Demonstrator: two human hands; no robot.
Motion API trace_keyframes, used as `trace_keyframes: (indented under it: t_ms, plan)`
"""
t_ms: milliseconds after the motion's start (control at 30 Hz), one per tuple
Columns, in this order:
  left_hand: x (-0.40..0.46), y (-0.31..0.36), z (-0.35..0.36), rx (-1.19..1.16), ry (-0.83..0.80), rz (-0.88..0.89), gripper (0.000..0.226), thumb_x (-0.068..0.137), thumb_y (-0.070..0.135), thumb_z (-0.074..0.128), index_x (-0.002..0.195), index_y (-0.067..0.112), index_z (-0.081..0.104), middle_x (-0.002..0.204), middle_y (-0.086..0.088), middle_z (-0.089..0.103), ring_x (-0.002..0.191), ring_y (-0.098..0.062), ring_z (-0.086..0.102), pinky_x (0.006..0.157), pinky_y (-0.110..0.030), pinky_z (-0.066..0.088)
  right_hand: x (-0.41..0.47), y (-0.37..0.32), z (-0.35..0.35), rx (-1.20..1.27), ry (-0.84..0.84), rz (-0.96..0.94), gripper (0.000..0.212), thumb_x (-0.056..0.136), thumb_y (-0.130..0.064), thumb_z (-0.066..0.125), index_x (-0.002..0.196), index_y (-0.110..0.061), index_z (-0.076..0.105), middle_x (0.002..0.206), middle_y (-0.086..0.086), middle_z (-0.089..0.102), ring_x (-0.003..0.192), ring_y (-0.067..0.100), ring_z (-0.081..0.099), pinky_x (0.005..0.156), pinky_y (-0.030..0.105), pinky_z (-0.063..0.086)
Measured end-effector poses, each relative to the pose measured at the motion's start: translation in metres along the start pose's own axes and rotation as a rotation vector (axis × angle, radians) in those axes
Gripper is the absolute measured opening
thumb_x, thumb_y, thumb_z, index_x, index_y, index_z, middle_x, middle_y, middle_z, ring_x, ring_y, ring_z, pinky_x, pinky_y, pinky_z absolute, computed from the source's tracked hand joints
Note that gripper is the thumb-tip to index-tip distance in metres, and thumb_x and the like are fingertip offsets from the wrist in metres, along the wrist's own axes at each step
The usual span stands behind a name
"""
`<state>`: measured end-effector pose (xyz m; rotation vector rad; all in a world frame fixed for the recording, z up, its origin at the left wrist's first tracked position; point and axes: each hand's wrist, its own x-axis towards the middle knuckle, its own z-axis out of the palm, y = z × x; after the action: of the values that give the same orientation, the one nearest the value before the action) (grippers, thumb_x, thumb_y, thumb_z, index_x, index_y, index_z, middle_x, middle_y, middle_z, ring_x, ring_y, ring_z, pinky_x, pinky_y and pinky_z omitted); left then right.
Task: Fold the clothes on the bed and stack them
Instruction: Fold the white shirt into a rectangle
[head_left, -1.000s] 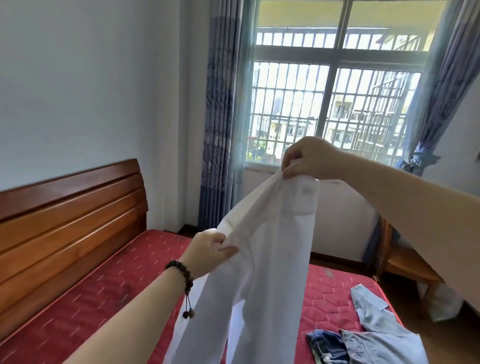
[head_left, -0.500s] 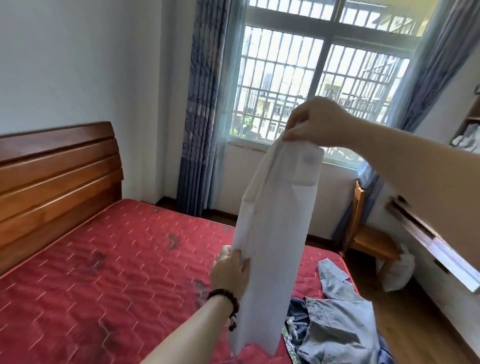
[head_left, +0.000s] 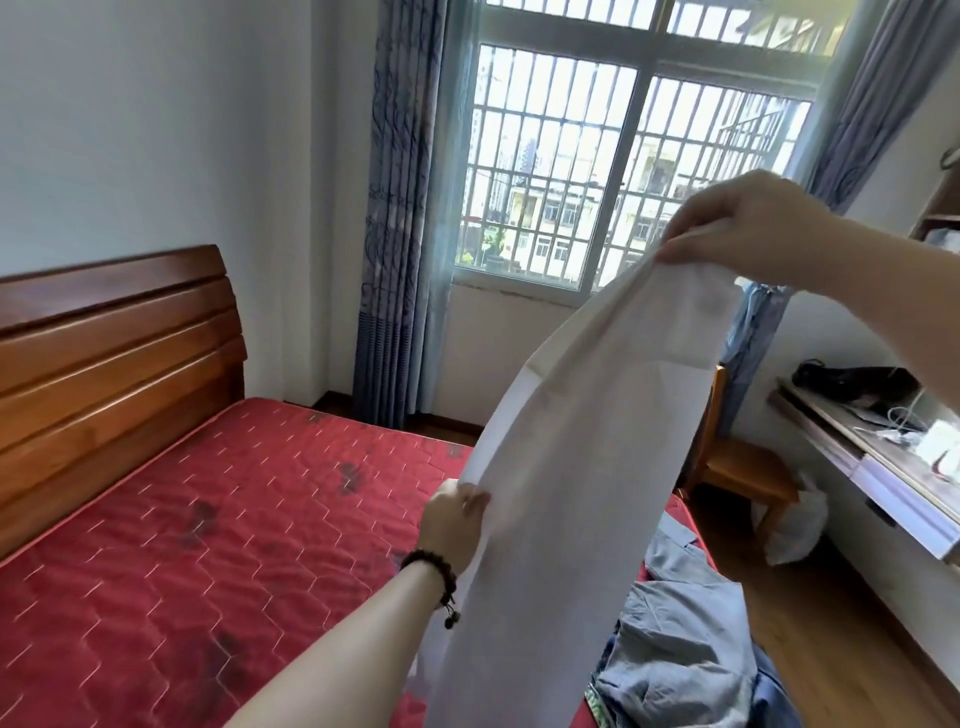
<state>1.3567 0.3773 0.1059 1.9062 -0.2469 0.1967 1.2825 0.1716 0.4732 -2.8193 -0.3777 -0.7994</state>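
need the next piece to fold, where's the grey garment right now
In the head view the grey garment lies crumpled at the lower right, on the red mattress edge, just right of the hanging white garment.

A long white cloth garment (head_left: 587, 457) is hanging over the red quilted mattress (head_left: 208, 545), with the right hand (head_left: 748, 228) gripping its top and the left hand (head_left: 457, 519) pinching its left edge lower down. A pile of grey-blue clothes (head_left: 680, 649) is lying to its right, and the brown wooden headboard (head_left: 104, 364) is standing at the left.
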Motion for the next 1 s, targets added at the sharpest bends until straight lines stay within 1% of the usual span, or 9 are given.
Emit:
trace_keyframes:
  t_ms: [67, 167, 267, 367, 433, 567, 633, 700, 1000]
  plan:
    - [-0.005, -0.006, -0.026, -0.206, -0.035, -0.077, 0.019, 0.094, 0.014, 0.061, 0.076, 0.01, 0.065, 0.072, -0.005, 0.061, 0.065, -0.019, 0.054, 0.06, -0.031, 0.046, -0.013, -0.001, -0.005, -0.058, -0.005, 0.011, 0.015, 0.079, -0.029, 0.075, 0.071, -0.037, 0.066, 0.076, -0.017, 0.065, 0.073, -0.006, 0.055, 0.067, 0.015, 0.037]
    - [-0.011, -0.014, -0.089, -0.347, -0.031, -0.095, 0.021, 0.092, 0.014, 0.064, 0.075, 0.003, 0.069, 0.062, -0.004, 0.056, 0.056, -0.016, 0.046, 0.051, -0.024, 0.041, -0.038, -0.007, -0.006, -0.101, -0.068, 0.072, 0.009, 0.081, -0.03, 0.074, 0.084, -0.035, 0.068, 0.083, -0.008, 0.067, 0.08, 0.011, 0.058, 0.066, 0.015, 0.035]
    - [-0.014, -0.013, -0.163, -0.316, 0.022, -0.013, 0.025, 0.092, 0.018, 0.064, 0.077, -0.001, 0.069, 0.065, -0.003, 0.054, 0.06, -0.012, 0.043, 0.055, -0.025, 0.037, -0.061, -0.025, 0.007, -0.141, -0.148, 0.165, 0.024, 0.083, -0.034, 0.072, 0.106, -0.03, 0.07, 0.093, 0.001, 0.068, 0.083, 0.018, 0.058, 0.066, 0.018, 0.036]
    - [-0.019, -0.01, -0.236, -0.285, 0.077, 0.068, 0.022, 0.094, 0.019, 0.062, 0.078, 0.006, 0.07, 0.069, -0.003, 0.058, 0.063, -0.01, 0.046, 0.057, -0.027, 0.038, -0.079, -0.059, 0.023, -0.187, -0.134, 0.196, 0.015, 0.087, -0.034, 0.068, 0.097, -0.024, 0.072, 0.091, -0.001, 0.066, 0.079, 0.012, 0.052, 0.07, 0.026, 0.033]
    - [-0.029, -0.013, -0.279, -0.232, 0.105, 0.128, 0.018, 0.093, 0.022, 0.063, 0.078, 0.014, 0.07, 0.066, 0.005, 0.059, 0.06, -0.004, 0.048, 0.054, -0.017, 0.041, -0.092, -0.086, 0.032, -0.183, -0.075, 0.198, 0.014, 0.089, -0.033, 0.066, 0.095, -0.022, 0.071, 0.085, -0.004, 0.063, 0.074, 0.009, 0.05, 0.066, 0.022, 0.031]
    - [-0.062, -0.021, -0.347, -0.048, -0.038, 0.219, 0.002, 0.09, 0.022, 0.067, 0.089, 0.023, 0.066, 0.061, 0.01, 0.052, 0.052, 0.0, 0.043, 0.049, -0.011, 0.037, -0.122, -0.141, 0.052, -0.175, -0.037, 0.255, 0.016, 0.089, -0.026, 0.068, 0.094, -0.012, 0.07, 0.092, 0.007, 0.066, 0.083, 0.019, 0.053, 0.068, 0.026, 0.034]
    - [-0.082, -0.025, -0.373, 0.064, -0.092, 0.258, 0.015, 0.091, 0.021, 0.066, 0.077, 0.027, 0.067, 0.057, 0.013, 0.055, 0.05, 0.001, 0.045, 0.048, -0.011, 0.036, -0.137, -0.168, 0.061, -0.139, -0.046, 0.304, 0.014, 0.088, -0.023, 0.068, 0.094, -0.01, 0.069, 0.096, 0.01, 0.067, 0.088, 0.022, 0.055, 0.076, 0.027, 0.035]
    - [-0.102, -0.029, -0.395, 0.094, -0.068, 0.27, 0.028, 0.092, 0.022, 0.065, 0.065, 0.024, 0.064, 0.05, 0.016, 0.053, 0.047, 0.001, 0.044, 0.047, -0.011, 0.034, -0.154, -0.194, 0.068, -0.068, -0.018, 0.331, 0.01, 0.088, -0.019, 0.068, 0.093, -0.01, 0.068, 0.095, 0.01, 0.067, 0.091, 0.023, 0.056, 0.079, 0.027, 0.036]
    - [-0.183, -0.042, -0.445, 0.065, 0.154, 0.168, 0.038, 0.101, 0.019, 0.046, 0.069, 0.0, 0.048, 0.058, 0.001, 0.036, 0.054, -0.01, 0.031, 0.05, -0.025, 0.028, -0.207, -0.278, 0.095, 0.057, -0.102, 0.277, 0.017, 0.093, -0.014, 0.062, 0.102, -0.005, 0.072, 0.101, 0.01, 0.071, 0.092, 0.019, 0.059, 0.08, 0.018, 0.035]
